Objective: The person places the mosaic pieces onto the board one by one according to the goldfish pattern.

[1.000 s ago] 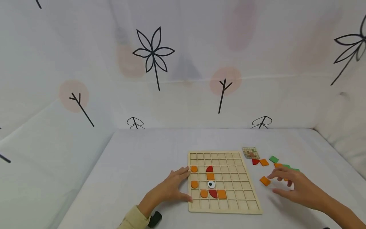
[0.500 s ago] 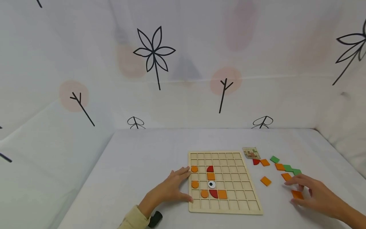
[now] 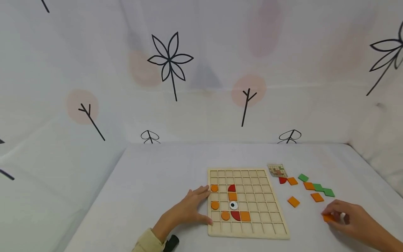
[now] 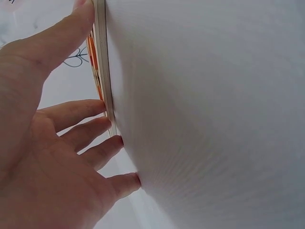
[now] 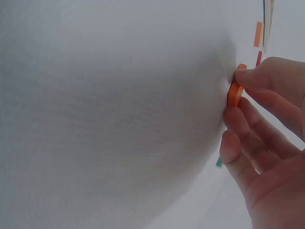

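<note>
A wooden grid board (image 3: 264, 203) lies flat on the table. Set in its cells are orange discs (image 3: 215, 205), orange squares (image 3: 245, 216), red quarter-round pieces (image 3: 235, 215) and a white eye piece (image 3: 233, 205). My left hand (image 3: 185, 209) rests against the board's left edge, thumb and fingers spread along it; the left wrist view shows the fingertips touching that edge. To the board's right, my right hand (image 3: 354, 220) pinches an orange square tile (image 5: 236, 90) between thumb and fingers, at the table surface. The fingers partly cover this tile.
Right of the board lie loose orange tiles (image 3: 293, 201), green tiles (image 3: 329, 192) and a red piece (image 3: 282, 180). A small pattern card (image 3: 277, 170) sits near the board's top right corner. A dark object (image 3: 171, 243) shows by the left wrist.
My right hand has moved right and toward the front, from beside one loose orange tile to another, and its fingers have closed on that one. The left hand stays at the board.
</note>
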`<control>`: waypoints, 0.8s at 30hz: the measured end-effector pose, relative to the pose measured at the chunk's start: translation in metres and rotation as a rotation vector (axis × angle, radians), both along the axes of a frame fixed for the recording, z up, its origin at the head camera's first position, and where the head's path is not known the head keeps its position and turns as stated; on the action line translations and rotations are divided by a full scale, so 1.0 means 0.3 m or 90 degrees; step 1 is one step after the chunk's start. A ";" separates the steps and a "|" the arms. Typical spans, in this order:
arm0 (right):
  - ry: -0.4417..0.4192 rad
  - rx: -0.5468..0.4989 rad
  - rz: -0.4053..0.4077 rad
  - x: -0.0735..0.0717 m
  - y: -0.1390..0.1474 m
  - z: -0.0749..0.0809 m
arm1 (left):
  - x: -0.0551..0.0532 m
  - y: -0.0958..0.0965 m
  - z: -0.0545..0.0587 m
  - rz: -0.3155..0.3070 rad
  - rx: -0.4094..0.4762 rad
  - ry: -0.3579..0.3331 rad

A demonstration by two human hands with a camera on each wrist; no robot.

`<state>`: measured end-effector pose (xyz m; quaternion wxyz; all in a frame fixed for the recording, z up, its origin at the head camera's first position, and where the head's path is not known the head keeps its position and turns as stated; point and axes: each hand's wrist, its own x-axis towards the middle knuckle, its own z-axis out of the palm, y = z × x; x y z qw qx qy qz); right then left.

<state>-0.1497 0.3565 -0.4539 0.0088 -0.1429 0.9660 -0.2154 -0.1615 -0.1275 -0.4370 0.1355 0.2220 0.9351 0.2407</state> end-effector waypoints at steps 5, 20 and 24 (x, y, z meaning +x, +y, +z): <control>0.030 -0.009 0.009 0.007 -0.001 -0.005 | 0.005 0.002 -0.004 -0.011 -0.002 0.006; 0.120 -0.100 0.107 -0.004 -0.102 0.016 | 0.008 -0.002 0.007 0.004 -0.005 -0.002; 0.115 -0.102 0.111 -0.012 -0.143 0.025 | 0.011 -0.001 0.009 0.001 0.002 -0.006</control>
